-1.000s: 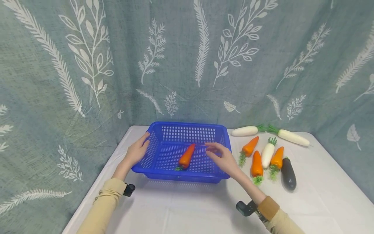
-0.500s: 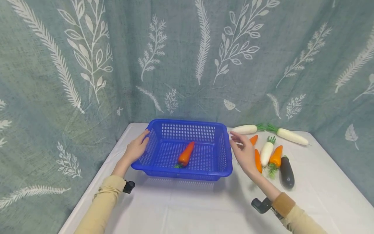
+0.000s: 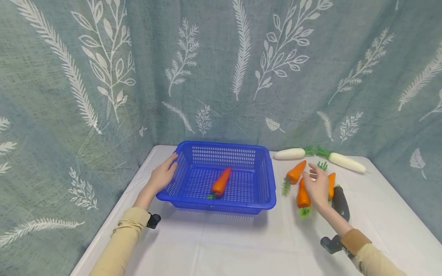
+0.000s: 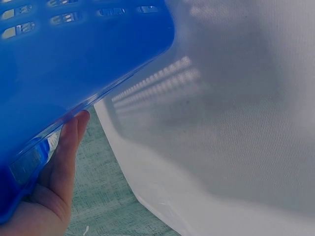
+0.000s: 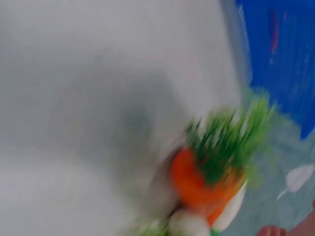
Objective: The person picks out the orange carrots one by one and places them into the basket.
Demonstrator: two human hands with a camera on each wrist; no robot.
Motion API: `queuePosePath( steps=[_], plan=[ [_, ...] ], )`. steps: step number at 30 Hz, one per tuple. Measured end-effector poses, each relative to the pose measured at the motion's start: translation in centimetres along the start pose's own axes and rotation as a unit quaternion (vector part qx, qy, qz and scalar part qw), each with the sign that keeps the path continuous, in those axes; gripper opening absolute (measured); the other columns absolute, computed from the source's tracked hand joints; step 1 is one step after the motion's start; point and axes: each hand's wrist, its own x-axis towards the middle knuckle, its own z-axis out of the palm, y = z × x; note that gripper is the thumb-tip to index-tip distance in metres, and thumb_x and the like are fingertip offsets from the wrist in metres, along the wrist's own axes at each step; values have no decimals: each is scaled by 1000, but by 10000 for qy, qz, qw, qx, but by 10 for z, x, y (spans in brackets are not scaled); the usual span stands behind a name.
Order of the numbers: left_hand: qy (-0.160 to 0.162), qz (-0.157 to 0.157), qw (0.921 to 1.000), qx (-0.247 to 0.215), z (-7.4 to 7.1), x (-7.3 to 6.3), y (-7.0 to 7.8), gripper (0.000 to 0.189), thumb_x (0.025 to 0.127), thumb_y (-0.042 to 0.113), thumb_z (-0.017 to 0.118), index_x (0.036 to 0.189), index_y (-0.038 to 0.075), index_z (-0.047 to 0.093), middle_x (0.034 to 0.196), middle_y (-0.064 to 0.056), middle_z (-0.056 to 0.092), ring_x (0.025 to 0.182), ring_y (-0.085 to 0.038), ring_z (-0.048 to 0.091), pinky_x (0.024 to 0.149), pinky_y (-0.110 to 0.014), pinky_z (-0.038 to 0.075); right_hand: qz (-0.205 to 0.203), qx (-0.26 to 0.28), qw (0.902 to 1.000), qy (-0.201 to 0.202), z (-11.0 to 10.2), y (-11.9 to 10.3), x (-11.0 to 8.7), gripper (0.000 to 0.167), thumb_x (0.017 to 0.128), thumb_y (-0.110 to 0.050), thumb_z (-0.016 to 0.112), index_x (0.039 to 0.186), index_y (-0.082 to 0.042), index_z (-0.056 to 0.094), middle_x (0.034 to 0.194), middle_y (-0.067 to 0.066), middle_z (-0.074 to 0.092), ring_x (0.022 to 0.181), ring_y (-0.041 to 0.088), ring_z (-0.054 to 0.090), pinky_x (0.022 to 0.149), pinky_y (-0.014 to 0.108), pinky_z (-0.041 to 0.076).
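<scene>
A blue plastic basket (image 3: 214, 207) stands on the white table with one orange carrot (image 3: 221, 183) lying in it, green tuft toward the front. My left hand (image 3: 161, 178) holds the basket's left rim; the left wrist view shows fingers (image 4: 66, 152) against the rim, with the thumb hidden. Over the vegetables on the right, my right hand (image 3: 318, 188) hovers with loosely bent fingers and holds nothing. Beneath or beside it lie a carrot (image 3: 303, 197), another carrot (image 3: 332, 183) and a white radish (image 3: 322, 165), mostly covered by the hand. The right wrist view is blurred.
Left of the right hand lies another carrot (image 3: 296, 172). A dark eggplant (image 3: 341, 203) lies to its right. Two white radishes, one left (image 3: 290, 153) and one right (image 3: 347, 162), lie near the back edge. A patterned curtain (image 3: 221, 76) hangs behind the table.
My right hand has moved right, from over the basket's right side, past its rim, to above the vegetables. The left hand stays at the basket's left rim, and the carrot in the basket stays put.
</scene>
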Motion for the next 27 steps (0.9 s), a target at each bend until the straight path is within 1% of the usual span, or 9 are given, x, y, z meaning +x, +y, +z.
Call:
queuePosePath(
  steps=[3,4,7,10,11,15,20,24,27],
  plan=[
    [52,106,9999,-102,1,-1,-1,50,106,23,34,148,-3,35,155,-20,30,139,-45,29,112,-60,23,135,-538,9984,60,-10,12,5,48,98,-14,47,139,11,43,127,35,43,116,48,46,99,58,40],
    [134,214,9996,-89,3,1,-6,51,106,27,33,149,0,36,155,-17,31,138,-44,31,112,-60,25,171,-647,9977,99,-14,17,7,48,98,-15,47,139,12,42,127,36,42,116,49,45,98,59,38],
    [174,294,9994,-90,4,1,-6,54,105,32,32,149,1,37,155,-17,32,137,-46,32,110,-62,25,384,-894,9951,168,-23,28,11,51,98,-16,45,140,13,39,126,38,38,116,51,41,96,61,35],
    [157,219,9996,-78,4,2,-5,52,105,29,32,149,0,36,155,-17,31,137,-45,32,111,-61,25,742,-961,9925,169,-30,37,14,53,99,-16,43,141,15,35,130,40,34,120,52,37,99,61,33],
    [81,109,9999,-86,2,0,0,51,105,24,32,148,-3,35,155,-20,30,138,-46,30,112,-61,23,866,-975,9914,136,-32,39,15,54,99,-16,42,142,15,33,131,40,32,121,53,36,101,62,32],
    [5,-33,10000,69,1,1,2,48,106,19,32,149,-4,32,155,-21,28,139,-44,29,113,-58,23,1245,-969,9875,17,-34,46,18,56,98,-17,40,144,14,30,136,41,27,125,54,33,106,62,30],
    [3,-41,9999,136,2,3,-1,48,106,18,32,149,-4,32,155,-21,28,139,-44,29,113,-58,24,1214,-893,9886,-74,-31,49,16,58,97,-15,42,145,14,29,139,41,24,126,54,34,108,61,30],
    [-1,-60,9999,100,2,3,-3,48,106,19,31,149,-4,32,156,-20,27,139,-43,29,113,-58,23,1070,-957,9895,-164,-26,49,15,58,96,-13,44,144,15,28,139,43,23,125,56,34,107,62,30],
    [8,-51,9999,103,3,3,-3,48,106,18,31,149,-4,33,156,-20,27,140,-43,29,114,-57,23,1053,-1063,9884,-244,-26,48,14,58,96,-12,43,144,16,27,139,44,23,125,57,33,107,64,29]
  ],
)
